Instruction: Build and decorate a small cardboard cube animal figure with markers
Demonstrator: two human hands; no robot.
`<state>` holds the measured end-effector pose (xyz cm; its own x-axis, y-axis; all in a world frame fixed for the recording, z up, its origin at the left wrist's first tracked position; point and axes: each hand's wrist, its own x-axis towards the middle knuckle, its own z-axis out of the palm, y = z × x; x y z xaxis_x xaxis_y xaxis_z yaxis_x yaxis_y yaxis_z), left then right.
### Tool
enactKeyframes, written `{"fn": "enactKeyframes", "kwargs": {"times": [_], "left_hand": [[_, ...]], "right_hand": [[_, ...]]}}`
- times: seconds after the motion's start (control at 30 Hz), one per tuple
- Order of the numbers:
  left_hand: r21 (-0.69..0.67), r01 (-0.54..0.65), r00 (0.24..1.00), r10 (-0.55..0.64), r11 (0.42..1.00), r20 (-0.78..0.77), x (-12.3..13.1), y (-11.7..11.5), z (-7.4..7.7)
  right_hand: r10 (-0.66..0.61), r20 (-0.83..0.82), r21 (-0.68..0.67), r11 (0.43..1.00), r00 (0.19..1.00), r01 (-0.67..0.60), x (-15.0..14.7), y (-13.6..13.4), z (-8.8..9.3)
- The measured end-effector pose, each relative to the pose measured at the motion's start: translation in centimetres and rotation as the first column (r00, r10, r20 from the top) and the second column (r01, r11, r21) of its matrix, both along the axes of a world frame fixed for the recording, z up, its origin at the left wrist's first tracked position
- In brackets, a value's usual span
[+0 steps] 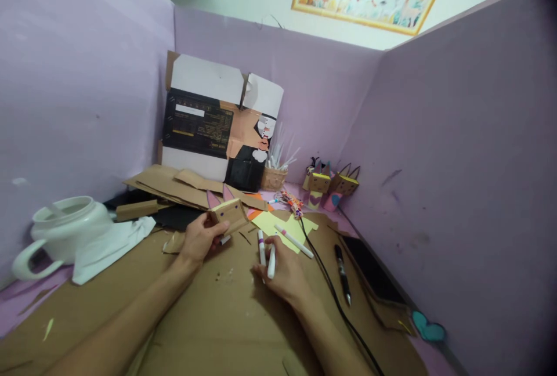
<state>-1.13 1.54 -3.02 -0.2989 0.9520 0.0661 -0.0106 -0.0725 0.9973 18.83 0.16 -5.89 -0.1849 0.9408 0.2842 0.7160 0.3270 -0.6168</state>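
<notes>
1. Cardboard animal head (230, 215) with two pointed pink ears and small dark eyes: it is in the left hand (202, 238), pinched at its near side with the thumb in front.
2. Right hand (282, 266), curled and gripping a white marker (272, 261). A second marker (261, 239) with a purple band shows just beside these fingers; whether it is also held, I cannot tell.
3. Just beyond the right hand, a third marker (293, 241) lies on cut yellow paper (267, 223).
4. Well to the left of the left hand, a white teapot (82, 231) stands open at the top; its contents are too unclear to name. White tissue (111, 251) lies beside it, on the side nearer the hand.
5. Beyond both hands, a woven basket (274, 179) holds a bunch of thin white sticks (282, 152) upright.
6. Behind the left hand stands an unfolded carton (198, 120), above flat cardboard pieces (174, 185).
7. Beyond the right hand and further right, two eared figures (321, 183) stand near the wall.
8. Right of the right hand: a black cable (324, 274), then a black pen (342, 274), then a dark phone (374, 270).
</notes>
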Motion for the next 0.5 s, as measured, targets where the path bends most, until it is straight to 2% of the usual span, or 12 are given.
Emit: {"fn": "enactKeyframes", "kwargs": {"times": [0.13,0.27,0.4,0.5], "left_hand": [[0.035,0.037,0.997,-0.035,0.999,-0.066,0.0,-0.2,0.2],[0.035,0.083,0.977,-0.074,0.996,-0.202,0.9,0.3,-0.4],[0.053,0.044,0.928,-0.022,0.998,-0.371,1.6,1.2,-0.9],[0.052,-0.018,0.886,0.040,0.998,-0.462,1.4,1.4,-1.1]], "right_hand": [[-0.066,0.002,0.003,0.998,0.998,0.066,0.4,0.5,0.1],[-0.132,-0.031,0.012,0.991,0.991,0.133,0.8,1.1,-0.1],[-0.190,-0.037,0.018,0.981,0.981,0.191,0.8,1.2,-0.3],[-0.210,0.064,0.019,0.978,0.976,0.209,0.8,1.0,-0.1]]}}
